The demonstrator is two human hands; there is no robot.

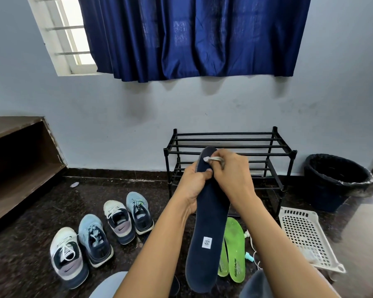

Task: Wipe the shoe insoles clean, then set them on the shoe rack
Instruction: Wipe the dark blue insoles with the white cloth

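Nearest, the heel end of a navy insole is hanging just above the person's lap, its white label facing up, and its length is stretching away toward the far wall. Just to its right, two green insoles are lying overlapped on the dark floor, and whether they have been wiped yet I cannot tell from this angle. A little farther along, the left hand is gripping the navy insole's left edge, its fingers curling behind it and the thumb pressing on the top face. The right hand is pinching a small pale cloth in its curled fingers and pressing it onto the toe end, so the wiping is, by my reading, under way on this insole at its far tip. To the left, four shoes are sitting in a row on the floor. Farthest, the black shoe rack is standing against the wall, and no insole is showing on the bars in view. The placing step is looking wholly undone, with at least three insoles waiting to go up.
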